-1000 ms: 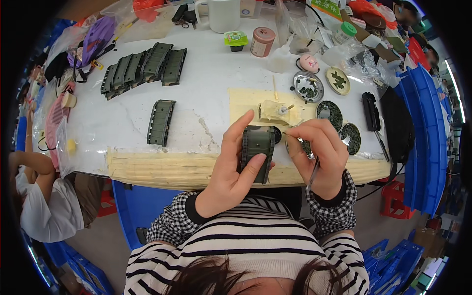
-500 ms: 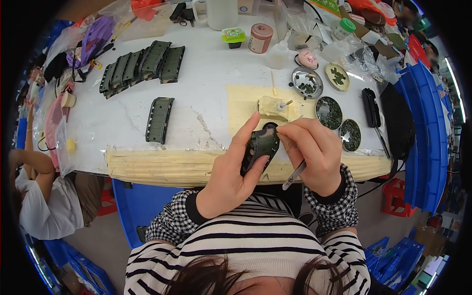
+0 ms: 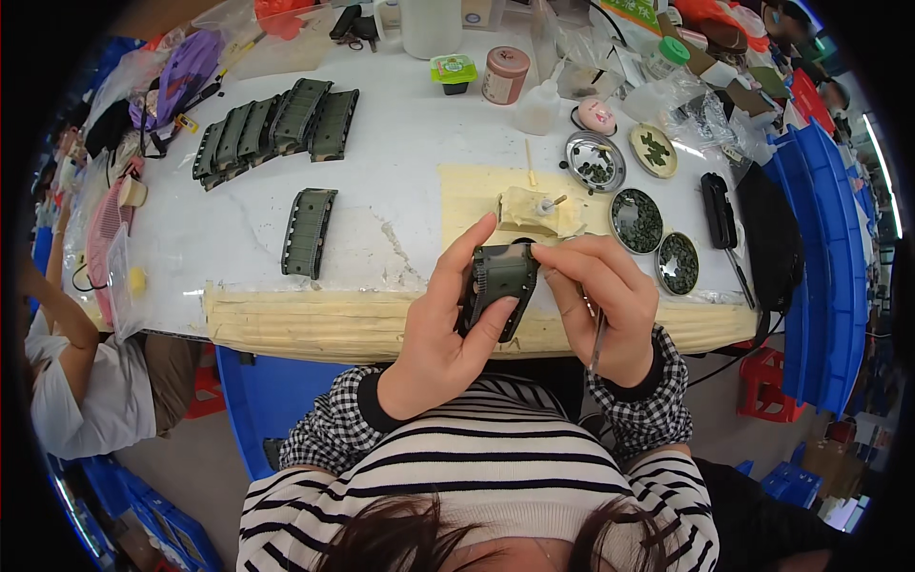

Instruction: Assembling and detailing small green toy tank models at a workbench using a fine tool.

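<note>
My left hand [image 3: 446, 329] is closed around a dark green, camouflage-patterned plastic part [image 3: 503, 272] with toothed edges, its thumb on the near side. The part is tilted up above the table's front edge. At the part's upper right corner, the index finger and thumb of my right hand [image 3: 610, 296] press together. Whether a small piece sits between those fingertips is hidden. Tucked in the same palm is a slim metal tool, possibly tweezers [image 3: 598, 341], pointing down toward me. Just beyond the part, a yellow-taped block [image 3: 534, 212] with a short peg stands on yellow tape.
Another green part [image 3: 309, 234] lies to the left, with a row of similar parts [image 3: 276, 126] behind it. Round dishes [image 3: 637, 219] of small dark green pieces stand at the right. A white squeeze bottle [image 3: 539, 107] and pink jar [image 3: 505, 74] are farther back. Blue bins [image 3: 824, 257] stand at right.
The green part has turned in my left hand, showing more of its broad face. My right hand has shifted slightly left, and the metal tool now points more steeply down.
</note>
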Demonstrator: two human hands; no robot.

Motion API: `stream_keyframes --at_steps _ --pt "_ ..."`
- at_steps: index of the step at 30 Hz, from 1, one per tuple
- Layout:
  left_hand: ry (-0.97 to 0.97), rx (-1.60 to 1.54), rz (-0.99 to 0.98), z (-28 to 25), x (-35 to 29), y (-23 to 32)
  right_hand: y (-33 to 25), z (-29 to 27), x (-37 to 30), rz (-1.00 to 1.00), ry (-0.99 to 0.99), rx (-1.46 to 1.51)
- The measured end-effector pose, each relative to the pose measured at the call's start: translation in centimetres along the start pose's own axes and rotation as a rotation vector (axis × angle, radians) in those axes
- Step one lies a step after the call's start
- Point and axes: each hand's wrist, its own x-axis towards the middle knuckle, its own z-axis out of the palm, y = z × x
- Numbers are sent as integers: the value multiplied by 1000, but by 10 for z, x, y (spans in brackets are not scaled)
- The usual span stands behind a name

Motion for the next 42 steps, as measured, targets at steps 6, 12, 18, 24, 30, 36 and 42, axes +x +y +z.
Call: stream_keyframes --at_steps 6,12,18,24,30,36,42 --pt "-10 -13 7 1 -1 -1 4 1 -2 -66 3 -54" --pt "11 15 31 2 0 0 -1 -12 -8 -94 -24 -149" --pt "33 -195 -167 3 5 12 30 -73 -41 423 323 -173" --pt "19 -332 -258 11 3 13 89 -112 -68 511 43 -473" --pt "-10 -328 -271 8 -4 14 101 -118 -53 490 -117 -468" --pt "10 -338 -279 6 -6 14 99 -124 -47 461 -240 -481" --pt "1 -347 -284 11 -3 15 104 -126 -47 483 -255 -406"
